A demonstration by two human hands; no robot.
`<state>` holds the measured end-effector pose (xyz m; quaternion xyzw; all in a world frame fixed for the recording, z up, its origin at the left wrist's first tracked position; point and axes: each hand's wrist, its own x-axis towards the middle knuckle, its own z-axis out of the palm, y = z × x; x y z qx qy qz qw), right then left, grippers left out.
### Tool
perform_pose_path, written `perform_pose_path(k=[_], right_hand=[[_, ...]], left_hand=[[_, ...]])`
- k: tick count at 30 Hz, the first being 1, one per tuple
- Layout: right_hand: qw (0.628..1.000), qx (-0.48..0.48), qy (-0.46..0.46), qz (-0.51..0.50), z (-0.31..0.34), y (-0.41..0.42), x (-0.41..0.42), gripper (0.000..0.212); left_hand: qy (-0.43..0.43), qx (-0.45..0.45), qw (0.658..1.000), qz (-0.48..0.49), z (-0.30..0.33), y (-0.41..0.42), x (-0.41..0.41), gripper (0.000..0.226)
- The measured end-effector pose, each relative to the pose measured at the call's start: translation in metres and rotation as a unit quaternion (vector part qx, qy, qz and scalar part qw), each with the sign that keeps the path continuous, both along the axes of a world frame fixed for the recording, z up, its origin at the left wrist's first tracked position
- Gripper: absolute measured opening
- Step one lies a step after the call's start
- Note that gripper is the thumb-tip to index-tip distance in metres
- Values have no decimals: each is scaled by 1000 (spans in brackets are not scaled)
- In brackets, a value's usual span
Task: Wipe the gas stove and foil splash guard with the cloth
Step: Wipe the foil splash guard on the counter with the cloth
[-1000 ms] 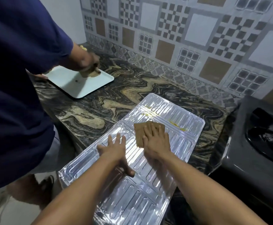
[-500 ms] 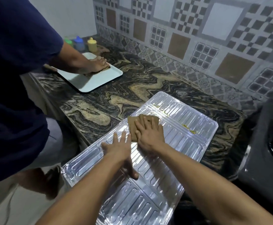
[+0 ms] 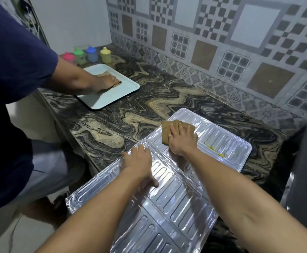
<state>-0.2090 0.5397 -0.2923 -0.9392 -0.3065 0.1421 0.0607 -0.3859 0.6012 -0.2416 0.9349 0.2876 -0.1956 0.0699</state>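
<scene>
A shiny ribbed foil splash guard [image 3: 169, 196] lies flat on the marble counter and sticks out over its front edge. My right hand [image 3: 182, 138] presses a folded brown cloth [image 3: 167, 129] flat on the guard's far panel, fingers straight. My left hand [image 3: 139, 161] rests palm down on the middle fold of the guard, fingers spread. Yellow stains [image 3: 216, 152] mark the far panel to the right of the cloth. The black gas stove [image 3: 306, 172] shows at the right edge, partly cut off.
Another person in a dark blue shirt [image 3: 12, 79] stands at the left and rubs a brown cloth on a white tray [image 3: 112, 95]. Several small coloured containers [image 3: 87, 55] stand in the back corner. A tiled wall [image 3: 222, 42] runs behind the counter [image 3: 149, 105].
My right hand has slid the cloth further away toward the far left corner of the guard. My left hand stayed on the middle fold. The view has tilted up and left.
</scene>
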Motion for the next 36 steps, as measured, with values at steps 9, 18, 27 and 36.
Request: perform_pose_path(k=[9,18,27,36], right_hand=[[998,-8,-14,-60,8,-11,26,59],[955,-69,-99,-270,30,-90,54,42],[860,421,204,-203,71,-24,-1,25],[875,443,-148,-128,65,-36,-31,49]], left_hand=[[56,-65,996,26,-16,11,18,145],[33,-89,995,38,-16,10,18,147],[10,-90,995,38,-14,10,15,147],[24,-78,996,33,-10,10,16,145]])
